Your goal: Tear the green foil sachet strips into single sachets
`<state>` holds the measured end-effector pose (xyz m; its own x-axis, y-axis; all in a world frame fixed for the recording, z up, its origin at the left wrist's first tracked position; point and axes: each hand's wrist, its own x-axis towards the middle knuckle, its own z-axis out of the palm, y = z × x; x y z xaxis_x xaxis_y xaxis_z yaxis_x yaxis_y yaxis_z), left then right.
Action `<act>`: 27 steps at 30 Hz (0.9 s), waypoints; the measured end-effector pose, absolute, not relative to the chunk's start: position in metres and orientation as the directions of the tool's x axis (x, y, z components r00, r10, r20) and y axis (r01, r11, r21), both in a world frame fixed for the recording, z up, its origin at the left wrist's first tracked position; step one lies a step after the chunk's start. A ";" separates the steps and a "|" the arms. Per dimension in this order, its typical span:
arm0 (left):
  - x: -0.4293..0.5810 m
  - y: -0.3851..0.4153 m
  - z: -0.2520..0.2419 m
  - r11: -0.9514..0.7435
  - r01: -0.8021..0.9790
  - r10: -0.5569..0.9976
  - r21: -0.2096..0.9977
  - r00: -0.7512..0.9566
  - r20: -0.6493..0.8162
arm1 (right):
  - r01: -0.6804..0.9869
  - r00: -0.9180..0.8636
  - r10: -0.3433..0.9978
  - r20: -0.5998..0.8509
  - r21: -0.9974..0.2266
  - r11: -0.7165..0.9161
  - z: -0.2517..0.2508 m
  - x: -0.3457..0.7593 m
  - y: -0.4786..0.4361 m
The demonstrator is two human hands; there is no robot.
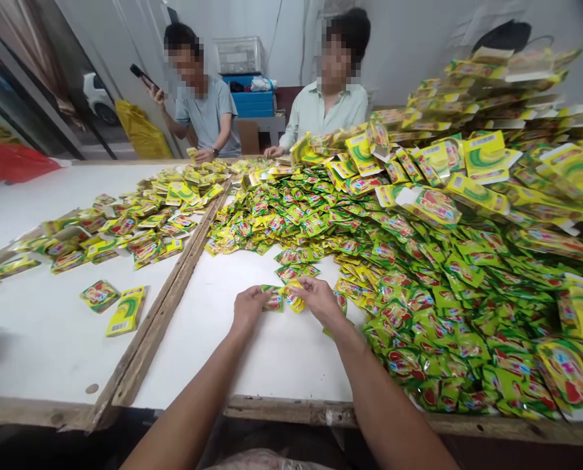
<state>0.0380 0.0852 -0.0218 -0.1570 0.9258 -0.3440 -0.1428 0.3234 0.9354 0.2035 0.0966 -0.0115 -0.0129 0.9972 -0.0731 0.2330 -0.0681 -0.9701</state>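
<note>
While the left hand [249,307] and right hand [318,299] pinch a small bunch of sachets [285,298] low over the table [252,359] — heap [418,281] right alongside — a loose grip could spill them into it.

Table: white top [51,339], worn wooden edge at the front.
Wooden batten [173,294]: runs from the near edge to the far side, splitting the top.
Left heap [134,225]: green-yellow sachets, spread loosely.
Flat carton [126,311]: yellow, lies alone just beside one loose sachet [99,295].
Carton stack [516,111]: flattened, piled high at far right.
Far side: seated person in grey shirt [207,114] holding up a phone [141,74]; seated person in pale shirt [328,111].
Background: blue crate [254,101], yellow bag [141,134].
</note>
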 end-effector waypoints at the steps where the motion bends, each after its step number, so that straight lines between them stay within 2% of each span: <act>1: 0.041 0.084 -0.020 0.326 -0.169 0.922 0.930 -0.160 -0.353 | 0.160 0.002 0.997 -0.075 -0.984 -0.074 -0.014 0.200 0.097; 4: 0.053 0.081 -0.014 0.323 -0.263 0.912 0.909 -0.171 -0.374 | 0.081 0.118 0.989 -0.091 -0.992 -0.101 -0.017 0.188 0.094; 8: 0.067 0.077 -0.003 0.269 -0.438 0.922 0.858 -0.140 -0.360 | 0.242 0.277 0.961 -0.007 -0.967 -0.076 -0.015 0.180 0.091; 10: 0.070 0.076 0.003 0.255 -0.444 0.935 0.859 -0.114 -0.336 | 0.303 0.301 0.953 0.040 -0.951 -0.056 -0.011 0.180 0.090; 12: 0.070 0.078 0.008 0.259 -0.416 0.939 0.872 -0.102 -0.328 | 0.277 0.290 0.956 0.050 -0.960 -0.034 -0.007 0.183 0.089; 15: 0.066 0.082 0.013 0.274 -0.372 0.939 0.887 -0.094 -0.330 | 0.126 0.241 0.970 0.018 -0.992 -0.013 0.001 0.186 0.087; 18: 0.060 0.089 0.016 0.255 -0.311 0.955 0.916 -0.070 -0.290 | -0.001 0.045 0.998 -0.045 -0.999 -0.045 0.010 0.189 0.084; 20: 0.058 0.095 0.021 0.254 -0.260 0.964 0.931 -0.012 -0.266 | -0.020 -0.029 0.995 -0.098 -0.995 -0.099 0.015 0.191 0.083; 22: 0.058 0.104 0.031 0.280 -0.188 0.960 0.941 0.074 -0.271 | 0.029 0.044 0.993 -0.114 -0.993 -0.115 0.018 0.195 0.084; 24: 0.062 0.118 0.046 0.280 -0.084 0.954 0.956 0.136 -0.267 | 0.144 0.179 0.981 -0.069 -0.985 -0.096 0.020 0.200 0.087; 27: 0.078 0.148 0.074 0.127 0.156 0.984 0.979 0.106 -0.145 | 0.317 0.312 0.950 -0.015 -0.941 -0.119 0.023 0.204 0.088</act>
<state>0.0778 0.1482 0.0743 0.1059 0.9838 -0.1448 0.1563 0.1274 0.9795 0.2039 0.0885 0.0232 0.3117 0.9501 -0.0153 0.3170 -0.1191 -0.9409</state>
